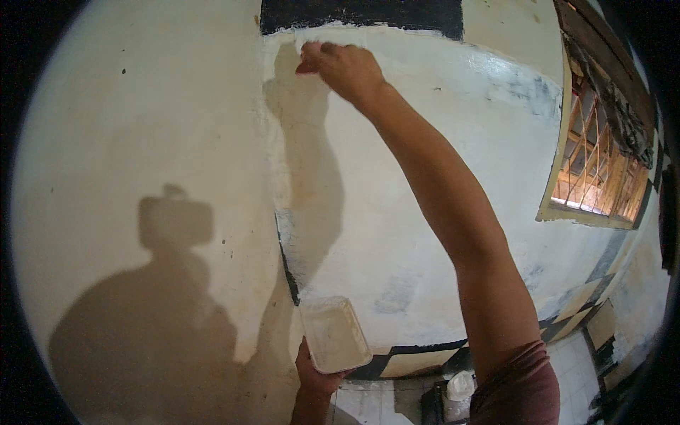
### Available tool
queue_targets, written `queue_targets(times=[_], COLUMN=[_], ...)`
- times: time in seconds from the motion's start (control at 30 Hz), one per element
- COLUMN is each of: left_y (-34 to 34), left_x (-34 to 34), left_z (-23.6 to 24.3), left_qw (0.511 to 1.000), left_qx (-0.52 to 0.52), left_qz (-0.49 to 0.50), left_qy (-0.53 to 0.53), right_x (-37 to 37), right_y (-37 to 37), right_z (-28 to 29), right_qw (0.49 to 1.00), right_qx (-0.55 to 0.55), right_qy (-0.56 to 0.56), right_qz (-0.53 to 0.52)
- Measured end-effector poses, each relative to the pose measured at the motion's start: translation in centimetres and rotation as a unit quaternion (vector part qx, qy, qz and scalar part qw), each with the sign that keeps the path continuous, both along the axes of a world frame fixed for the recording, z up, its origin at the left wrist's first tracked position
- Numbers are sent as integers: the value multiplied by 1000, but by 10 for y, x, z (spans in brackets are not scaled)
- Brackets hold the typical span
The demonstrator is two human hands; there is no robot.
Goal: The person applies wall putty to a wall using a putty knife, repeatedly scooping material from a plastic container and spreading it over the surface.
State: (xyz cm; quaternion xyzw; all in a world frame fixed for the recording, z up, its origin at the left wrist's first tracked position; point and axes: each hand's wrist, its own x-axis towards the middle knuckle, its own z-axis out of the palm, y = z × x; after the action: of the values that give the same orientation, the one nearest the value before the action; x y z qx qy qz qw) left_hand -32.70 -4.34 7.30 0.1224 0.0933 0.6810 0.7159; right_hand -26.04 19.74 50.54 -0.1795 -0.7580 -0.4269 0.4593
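White rectangular tray (360, 331), shallow, pale residue inside, gripped at its lower end by the left hand (316, 370), before the patchy pale wall (177, 127). Small reddish item (307, 68), kind unclear, clasped in the fingers of the right hand (350, 69), raised just below a black painted block (361, 15); barred window (595, 170) at right.

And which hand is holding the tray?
The left hand, low down, holds the tray; the right hand is raised high, just below the black patch.
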Motion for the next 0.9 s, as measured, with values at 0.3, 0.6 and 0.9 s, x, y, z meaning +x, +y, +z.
queue_targets(times=[0.3,0.6,0.9], left_y=[-4,-6,-7], left_x=[-22,-23,-24], left_z=[-19,-16,-28], left_qw=[998,999,996], left_qx=[59,25,49], left_qz=[-13,10,-10], left_qy=[-12,-25,-72], right_x=[-38,-49,-7], right_y=[-13,-1,8], right_z=[-10,-71,3], right_qw=[998,986,962], right_qx=[-59,-141,222], right_qy=[22,-83,-136], right_qz=[-19,-16,-83])
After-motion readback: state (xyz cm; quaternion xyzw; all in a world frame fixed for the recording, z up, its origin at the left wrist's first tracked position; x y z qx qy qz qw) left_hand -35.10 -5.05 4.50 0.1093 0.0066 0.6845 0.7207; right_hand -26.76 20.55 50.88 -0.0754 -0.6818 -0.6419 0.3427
